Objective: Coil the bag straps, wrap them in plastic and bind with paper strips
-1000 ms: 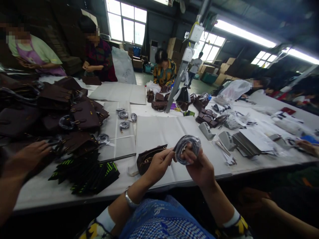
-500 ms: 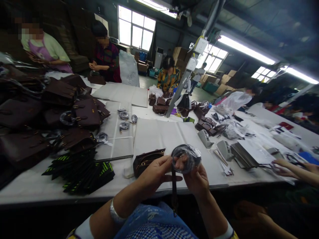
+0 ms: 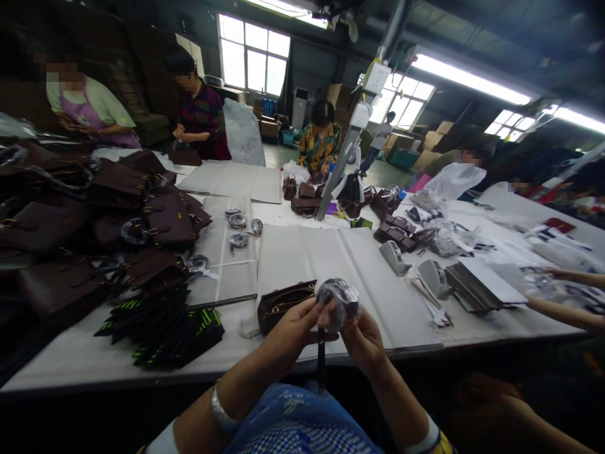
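Observation:
Between my hands is a coiled dark bag strap [image 3: 336, 302] in clear plastic wrap, held above the table's front edge. My left hand [image 3: 297, 326] pinches its left side, and my right hand [image 3: 366, 337] grips its lower right side. A loose dark end of the strap dangles below the coil. Just behind my left hand, a small dark brown handbag [image 3: 283, 302] sits on the table with its top opening and gold rings showing. My right fingertips are partly hidden behind the plastic.
Brown handbags [image 3: 167, 217] are heaped at the left, with black-and-green tags [image 3: 165, 331] before them. Wrapped coiled straps [image 3: 237, 241] lie on grey sheets. Grey tape dispensers [image 3: 432, 277] and stacked boards [image 3: 482, 284] stand right, near a co-worker's arms [image 3: 564, 313]. A metal post [image 3: 338, 176] rises mid-table.
The coil has turned from facing me to a more edge-on angle and moved slightly left and down. My right hand has shifted left with it. The co-worker's arms at the right have moved.

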`<state>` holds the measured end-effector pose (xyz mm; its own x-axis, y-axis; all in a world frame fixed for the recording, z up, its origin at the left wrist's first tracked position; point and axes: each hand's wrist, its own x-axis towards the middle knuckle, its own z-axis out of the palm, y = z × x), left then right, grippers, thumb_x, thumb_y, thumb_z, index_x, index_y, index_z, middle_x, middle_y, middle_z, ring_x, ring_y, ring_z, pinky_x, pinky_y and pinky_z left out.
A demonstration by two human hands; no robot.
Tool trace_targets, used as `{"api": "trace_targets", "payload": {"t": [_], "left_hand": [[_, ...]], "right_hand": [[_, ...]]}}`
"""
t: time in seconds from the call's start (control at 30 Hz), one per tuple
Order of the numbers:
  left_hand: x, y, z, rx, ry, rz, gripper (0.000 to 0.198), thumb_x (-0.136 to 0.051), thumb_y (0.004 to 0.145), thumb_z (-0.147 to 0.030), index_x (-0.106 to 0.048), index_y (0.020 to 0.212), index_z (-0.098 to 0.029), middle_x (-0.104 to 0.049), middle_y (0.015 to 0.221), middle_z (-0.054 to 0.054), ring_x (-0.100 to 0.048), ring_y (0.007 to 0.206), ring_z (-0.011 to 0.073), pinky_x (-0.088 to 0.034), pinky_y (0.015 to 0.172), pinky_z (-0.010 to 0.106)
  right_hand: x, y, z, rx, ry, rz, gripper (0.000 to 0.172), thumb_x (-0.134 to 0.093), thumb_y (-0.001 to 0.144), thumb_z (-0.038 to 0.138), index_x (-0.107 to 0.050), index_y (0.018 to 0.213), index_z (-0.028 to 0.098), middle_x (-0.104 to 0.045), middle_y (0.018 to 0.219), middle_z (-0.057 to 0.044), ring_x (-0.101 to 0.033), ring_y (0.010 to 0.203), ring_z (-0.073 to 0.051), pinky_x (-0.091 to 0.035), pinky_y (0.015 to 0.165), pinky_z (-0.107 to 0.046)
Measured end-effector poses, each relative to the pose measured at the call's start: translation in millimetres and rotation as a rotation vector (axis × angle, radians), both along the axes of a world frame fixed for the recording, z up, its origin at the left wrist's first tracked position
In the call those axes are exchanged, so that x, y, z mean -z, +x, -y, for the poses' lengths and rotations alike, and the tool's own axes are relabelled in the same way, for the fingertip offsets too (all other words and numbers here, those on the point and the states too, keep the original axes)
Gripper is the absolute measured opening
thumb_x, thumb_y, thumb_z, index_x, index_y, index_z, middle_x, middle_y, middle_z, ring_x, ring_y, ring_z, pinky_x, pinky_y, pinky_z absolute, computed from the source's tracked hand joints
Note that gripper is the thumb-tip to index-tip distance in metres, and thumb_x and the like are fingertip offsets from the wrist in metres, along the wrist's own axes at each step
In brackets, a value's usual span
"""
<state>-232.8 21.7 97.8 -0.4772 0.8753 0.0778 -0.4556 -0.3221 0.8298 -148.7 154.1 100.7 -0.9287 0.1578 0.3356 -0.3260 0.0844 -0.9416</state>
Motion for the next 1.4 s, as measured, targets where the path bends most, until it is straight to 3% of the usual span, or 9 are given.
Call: {"api": "trace_targets", "payload": {"t": [0.17,0.33,0.5,0.6,0.83,0.97,1.1,1.23,1.4], "left_hand": [[7.3,3.1,12.1,0.009,-0.012,-0.071,0.034,-0.062,0.088,-0.042,-0.067,0.102,-0.012,-0.062,0.089,0.006,-0.054,0.081,0.0144,-0.043,0.076,0.026],[5.7,19.4,23.9,0.048,-0.106,-0.008,0.033,-0.069,0.080,-0.044,-0.064,0.089,-0.012,-0.048,0.066,-0.003,-0.038,0.058,0.0084,-0.034,0.056,0.021],[7.2,26.8,35.0,0.049,-0.146,-0.134,0.022,-0.062,0.086,-0.034,-0.064,0.098,-0.016,-0.054,0.081,0.001,-0.045,0.069,0.0116,-0.039,0.064,0.022],[6.2,26.8,40.0,0.066,-0.118,-0.276,0.020,-0.055,0.090,-0.033,-0.064,0.095,-0.016,-0.056,0.095,0.004,-0.048,0.078,0.0134,-0.041,0.072,0.023],[-5.0,28.8,41.6,0.157,-0.155,-0.449,0.023,-0.046,0.095,-0.033,-0.062,0.099,-0.017,-0.057,0.105,0.007,-0.052,0.082,0.0146,-0.043,0.080,0.027],[-9.8,29.4,39.4,0.138,-0.151,-0.506,0.018,-0.049,0.093,-0.029,-0.062,0.093,-0.017,-0.058,0.102,0.007,-0.054,0.085,0.0166,-0.044,0.082,0.028],[-10.8,29.8,37.2,0.120,-0.161,-0.553,0.013,-0.053,0.090,-0.025,-0.063,0.094,-0.017,-0.059,0.101,0.005,-0.054,0.088,0.0174,-0.044,0.084,0.028],[-9.8,30.9,33.6,0.080,-0.177,-0.535,0.017,-0.053,0.089,-0.029,-0.063,0.097,-0.017,-0.059,0.100,0.006,-0.054,0.085,0.0172,-0.046,0.081,0.029],[-7.9,29.3,30.6,0.047,-0.176,-0.544,0.016,-0.059,0.083,-0.030,-0.063,0.092,-0.017,-0.059,0.099,0.006,-0.055,0.083,0.0178,-0.048,0.079,0.029]], "right_hand": [[-10.9,14.8,1.5,-0.196,0.271,-0.169,0.033,-0.049,0.094,0.043,-0.069,0.096,0.016,-0.067,0.087,-0.009,-0.062,0.083,-0.021,-0.050,0.077,-0.032],[-6.9,24.8,12.2,-0.185,0.467,-0.350,0.035,-0.050,0.091,0.046,-0.067,0.089,0.016,-0.063,0.073,-0.007,-0.060,0.070,-0.018,-0.049,0.071,-0.029],[16.1,28.0,22.0,-0.163,0.586,-0.583,0.042,-0.047,0.088,0.056,-0.062,0.085,0.017,-0.057,0.065,-0.005,-0.057,0.061,-0.017,-0.049,0.065,-0.028],[22.8,31.1,29.6,-0.149,0.562,-0.663,0.050,-0.044,0.088,0.064,-0.060,0.081,0.016,-0.055,0.061,-0.004,-0.052,0.055,-0.016,-0.046,0.059,-0.028],[18.7,44.3,45.3,0.025,0.466,-0.817,0.048,-0.051,0.087,0.062,-0.056,0.071,0.017,-0.050,0.053,0.000,-0.048,0.050,-0.013,-0.044,0.055,-0.027],[13.2,50.6,44.2,0.035,0.411,-0.704,0.045,-0.059,0.082,0.061,-0.058,0.075,0.016,-0.056,0.060,-0.004,-0.053,0.055,-0.014,-0.046,0.057,-0.025],[1.5,59.4,36.7,-0.046,0.482,-0.711,0.041,-0.044,0.095,0.051,-0.057,0.079,0.016,-0.057,0.064,-0.006,-0.054,0.061,-0.015,-0.048,0.062,-0.027],[-11.2,70.4,27.6,-0.128,0.467,-0.385,0.048,-0.026,0.101,0.045,-0.059,0.085,0.014,-0.058,0.074,-0.008,-0.055,0.069,-0.015,-0.049,0.065,-0.026],[-11.8,71.6,23.7,-0.057,0.438,-0.455,0.021,-0.051,0.096,0.028,-0.066,0.093,0.013,-0.067,0.084,-0.009,-0.064,0.079,-0.015,-0.053,0.073,-0.025]]}}
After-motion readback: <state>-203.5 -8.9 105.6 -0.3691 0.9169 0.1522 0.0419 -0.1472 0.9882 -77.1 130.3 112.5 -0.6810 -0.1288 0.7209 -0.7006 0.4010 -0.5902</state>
